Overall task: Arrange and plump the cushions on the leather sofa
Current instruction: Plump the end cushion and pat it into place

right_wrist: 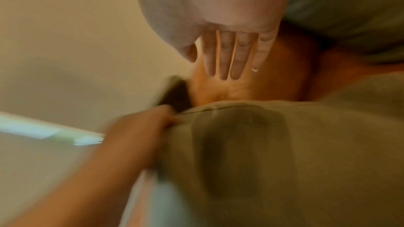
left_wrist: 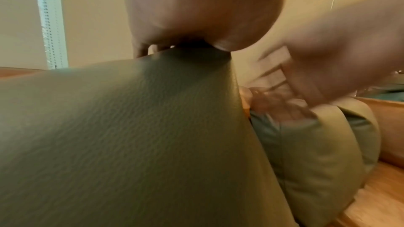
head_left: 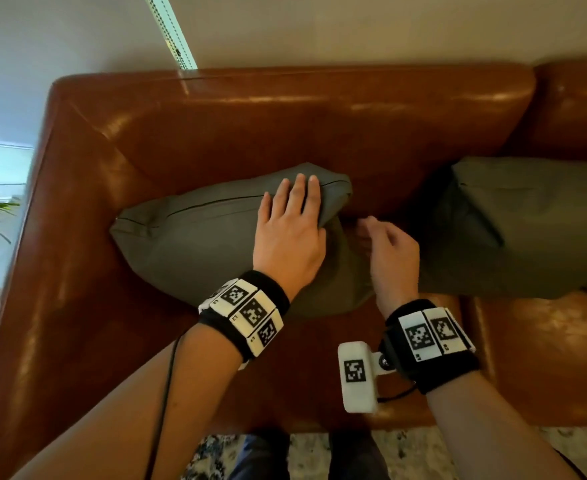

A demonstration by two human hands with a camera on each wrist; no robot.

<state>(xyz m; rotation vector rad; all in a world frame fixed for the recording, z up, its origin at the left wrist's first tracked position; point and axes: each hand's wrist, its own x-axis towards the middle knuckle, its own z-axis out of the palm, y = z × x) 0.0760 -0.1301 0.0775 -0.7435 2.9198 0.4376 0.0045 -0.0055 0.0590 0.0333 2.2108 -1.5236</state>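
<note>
While the left hand [head_left: 287,233] presses flat-fingered on the green cushion [head_left: 195,244] against the sofa [head_left: 285,126] back, the right hand [head_left: 387,247] hovers beside it, fingers straight, holding nothing.

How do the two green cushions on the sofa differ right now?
The left cushion leans in the corner of the sofa with the left hand flat on its top edge; the right cushion has no hand on it. The left shows whole, the right is cut off by the frame. Both are plain olive green.
</note>
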